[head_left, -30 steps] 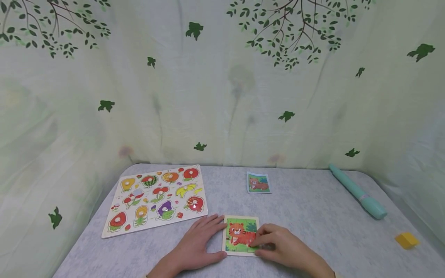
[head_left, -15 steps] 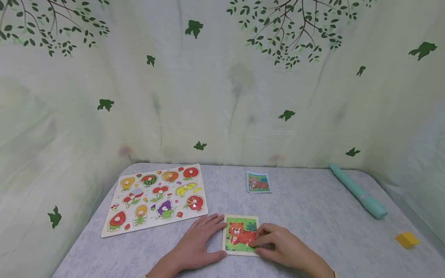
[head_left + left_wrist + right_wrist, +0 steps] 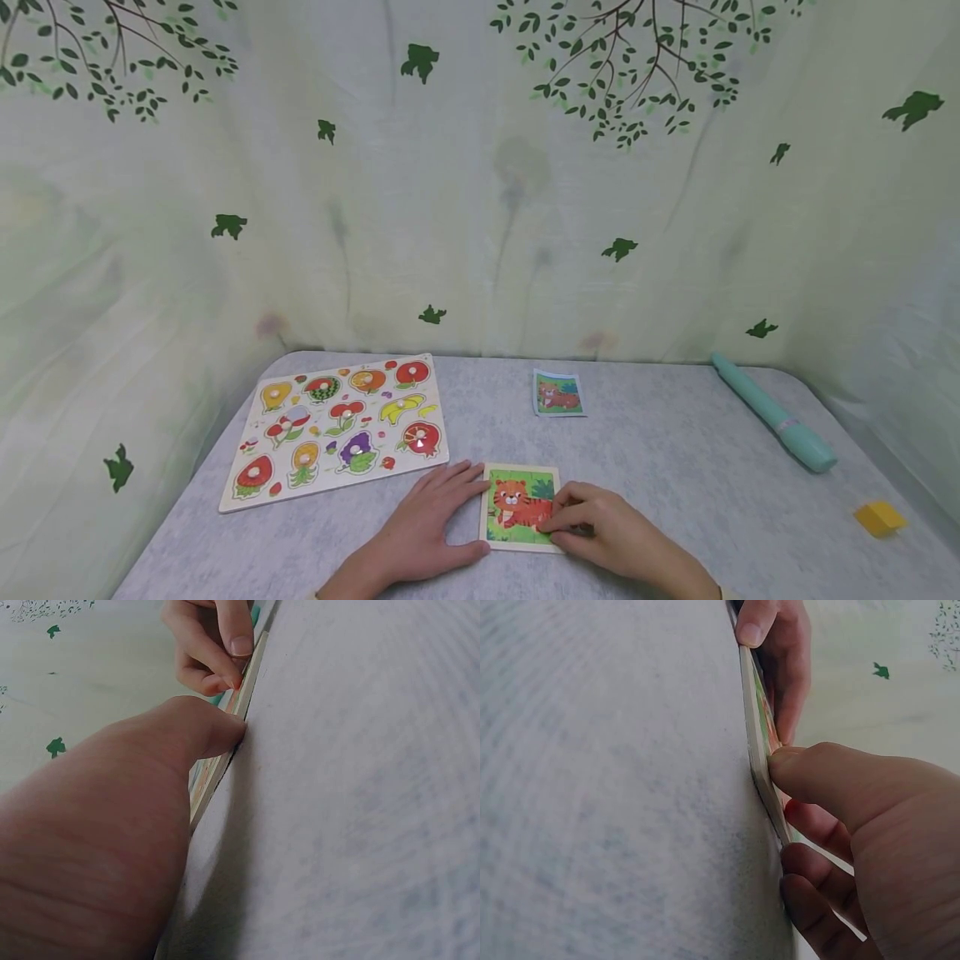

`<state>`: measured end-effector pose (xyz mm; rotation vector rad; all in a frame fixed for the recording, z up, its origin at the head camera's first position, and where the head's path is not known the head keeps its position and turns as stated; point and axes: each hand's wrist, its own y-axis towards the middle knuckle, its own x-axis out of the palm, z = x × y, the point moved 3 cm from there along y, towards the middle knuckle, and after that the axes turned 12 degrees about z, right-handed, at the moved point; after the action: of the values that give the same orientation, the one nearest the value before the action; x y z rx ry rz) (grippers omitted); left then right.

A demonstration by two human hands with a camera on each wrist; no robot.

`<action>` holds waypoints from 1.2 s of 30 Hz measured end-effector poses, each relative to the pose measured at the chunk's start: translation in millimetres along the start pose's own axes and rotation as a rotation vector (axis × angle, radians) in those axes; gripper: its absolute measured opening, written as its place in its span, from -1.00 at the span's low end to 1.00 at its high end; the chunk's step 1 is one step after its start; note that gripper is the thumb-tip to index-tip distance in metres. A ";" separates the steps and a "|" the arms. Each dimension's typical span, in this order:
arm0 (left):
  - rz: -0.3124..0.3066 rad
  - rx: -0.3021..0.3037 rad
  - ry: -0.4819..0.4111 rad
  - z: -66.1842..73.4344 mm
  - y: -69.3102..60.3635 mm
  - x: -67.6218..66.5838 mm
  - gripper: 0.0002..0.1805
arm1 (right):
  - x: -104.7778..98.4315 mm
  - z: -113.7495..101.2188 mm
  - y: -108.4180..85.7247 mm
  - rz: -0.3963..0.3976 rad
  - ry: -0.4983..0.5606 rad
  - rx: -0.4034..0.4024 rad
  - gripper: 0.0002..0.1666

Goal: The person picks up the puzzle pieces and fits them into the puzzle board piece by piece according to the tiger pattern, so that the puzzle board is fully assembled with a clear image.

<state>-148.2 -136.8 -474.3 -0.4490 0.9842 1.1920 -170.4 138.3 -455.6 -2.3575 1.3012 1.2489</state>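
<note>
A small tiger jigsaw puzzle (image 3: 516, 505) in a pale wooden tray lies flat near the front of the table. My left hand (image 3: 426, 527) steadies its left side, fingers stretched at the upper corner and thumb at the lower one. On the opposite side my right hand (image 3: 617, 533) has curled fingers at the lower right part of the puzzle. In the right wrist view, the thumb (image 3: 810, 769) sits at the tray edge and the index fingertip touches the picture. Any loose piece between them is hidden. The left wrist view shows the tray edge (image 3: 206, 796) side-on.
A fruit peg puzzle board (image 3: 339, 429) lies at the left. Behind the tiger puzzle is a small tiger picture card (image 3: 558, 394). A folded teal umbrella-like object (image 3: 772, 414) lies at the right, with a yellow block (image 3: 879, 519) nearer the right edge. Leaf-printed cloth (image 3: 480, 208) surrounds the table.
</note>
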 end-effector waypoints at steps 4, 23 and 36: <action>0.001 -0.002 0.001 -0.1 0.4 -0.1 -0.19 | -0.3 -0.7 0.2 0.000 0.011 0.010 -0.80; 0.008 0.006 -0.006 -0.7 0.2 -0.5 -0.19 | 2.1 2.6 -0.1 0.006 0.033 0.030 -0.83; -0.001 -0.009 -0.004 -0.3 0.0 0.2 -0.19 | 2.6 3.8 -0.7 0.005 0.062 0.037 -0.82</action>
<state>-148.3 -136.9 -474.6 -0.4539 0.9758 1.1964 -171.5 139.0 -460.1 -2.3870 1.3380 1.1517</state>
